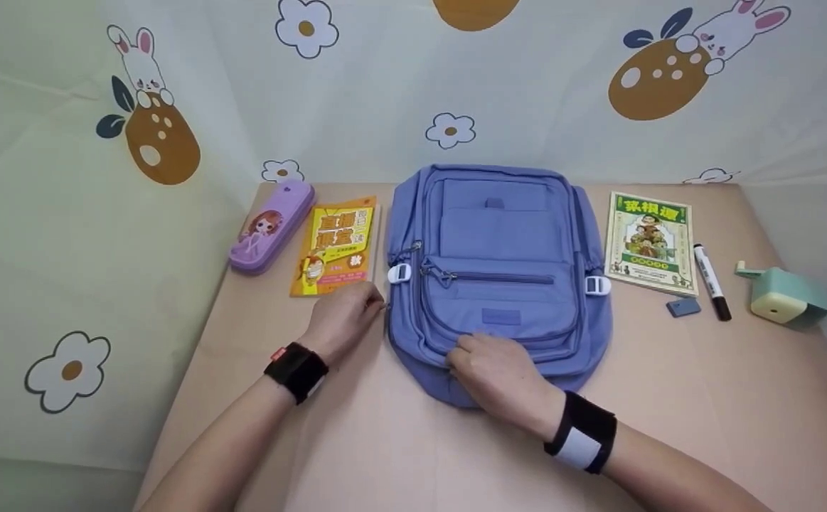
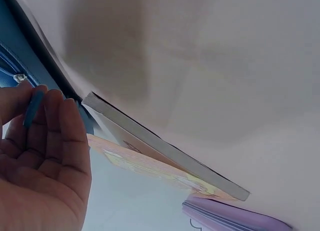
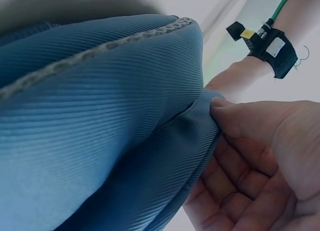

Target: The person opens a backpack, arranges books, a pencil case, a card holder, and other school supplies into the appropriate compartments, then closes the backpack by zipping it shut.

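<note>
A blue backpack (image 1: 498, 235) lies front side up on the table, its front pocket zipper and white side buckles showing. At its left edge, my left hand (image 1: 345, 320) pinches a zipper pull (image 2: 34, 108), a slim blue tab between thumb and curled fingers; a metal slider (image 2: 20, 78) shows just beyond. My right hand (image 1: 495, 377) grips the fabric at the lower front of the bag. Seen from the right wrist, the thumb presses a fold of blue cloth (image 3: 200, 126) against the fingers. Whether the main compartment is unzipped, I cannot tell.
Left of the bag lie an orange book (image 1: 335, 245) and a purple pencil case (image 1: 271, 227). On the right are a green-covered book (image 1: 651, 242), a blue-grey eraser (image 1: 683, 307), a black-and-white marker (image 1: 712, 281) and a green pencil sharpener (image 1: 786, 295). Patterned curtains (image 1: 385, 85) enclose the table.
</note>
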The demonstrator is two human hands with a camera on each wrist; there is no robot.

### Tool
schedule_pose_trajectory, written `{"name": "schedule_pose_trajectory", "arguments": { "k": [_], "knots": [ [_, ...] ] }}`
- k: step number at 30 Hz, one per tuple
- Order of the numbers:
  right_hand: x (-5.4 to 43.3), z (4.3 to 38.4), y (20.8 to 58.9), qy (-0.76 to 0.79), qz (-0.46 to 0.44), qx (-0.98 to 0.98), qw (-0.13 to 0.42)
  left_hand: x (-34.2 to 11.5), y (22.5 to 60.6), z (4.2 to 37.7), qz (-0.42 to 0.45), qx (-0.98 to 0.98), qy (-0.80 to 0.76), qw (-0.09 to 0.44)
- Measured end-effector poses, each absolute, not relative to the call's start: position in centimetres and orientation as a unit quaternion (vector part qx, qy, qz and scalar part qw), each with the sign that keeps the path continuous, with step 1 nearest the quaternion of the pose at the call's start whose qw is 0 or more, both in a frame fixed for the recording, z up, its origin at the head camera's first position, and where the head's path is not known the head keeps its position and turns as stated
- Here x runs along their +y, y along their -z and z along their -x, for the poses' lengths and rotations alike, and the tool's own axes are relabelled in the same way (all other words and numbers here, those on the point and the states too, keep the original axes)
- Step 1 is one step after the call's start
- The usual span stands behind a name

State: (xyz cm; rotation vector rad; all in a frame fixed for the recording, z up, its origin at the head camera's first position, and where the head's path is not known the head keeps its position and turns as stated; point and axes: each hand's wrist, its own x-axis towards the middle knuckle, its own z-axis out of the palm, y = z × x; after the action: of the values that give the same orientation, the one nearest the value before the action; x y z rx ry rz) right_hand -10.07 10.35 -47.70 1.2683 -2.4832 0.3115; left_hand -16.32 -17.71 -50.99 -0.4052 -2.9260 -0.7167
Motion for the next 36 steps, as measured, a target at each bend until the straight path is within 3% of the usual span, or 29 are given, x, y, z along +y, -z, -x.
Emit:
{"name": "schedule_pose_trajectory", "arguments": {
  "k": [13,26,36],
  "knots": [
    [7.9,11.4,45.5,-0.093,-0.436,-0.889,0.105,-17.8,50.8,16.4,0.119,-0.964,0.236,0.036],
    [5.1,11.4,46.5,-0.014,-0.468,-0.867,0.169,-17.6,50.4,17.4,0.124,-0.968,0.217,0.021],
    [5.3,11.3,46.4,-0.025,-0.479,-0.862,0.164,-18.3,50.1,21.1,0.115,-0.969,0.215,0.047]
  ]
}}
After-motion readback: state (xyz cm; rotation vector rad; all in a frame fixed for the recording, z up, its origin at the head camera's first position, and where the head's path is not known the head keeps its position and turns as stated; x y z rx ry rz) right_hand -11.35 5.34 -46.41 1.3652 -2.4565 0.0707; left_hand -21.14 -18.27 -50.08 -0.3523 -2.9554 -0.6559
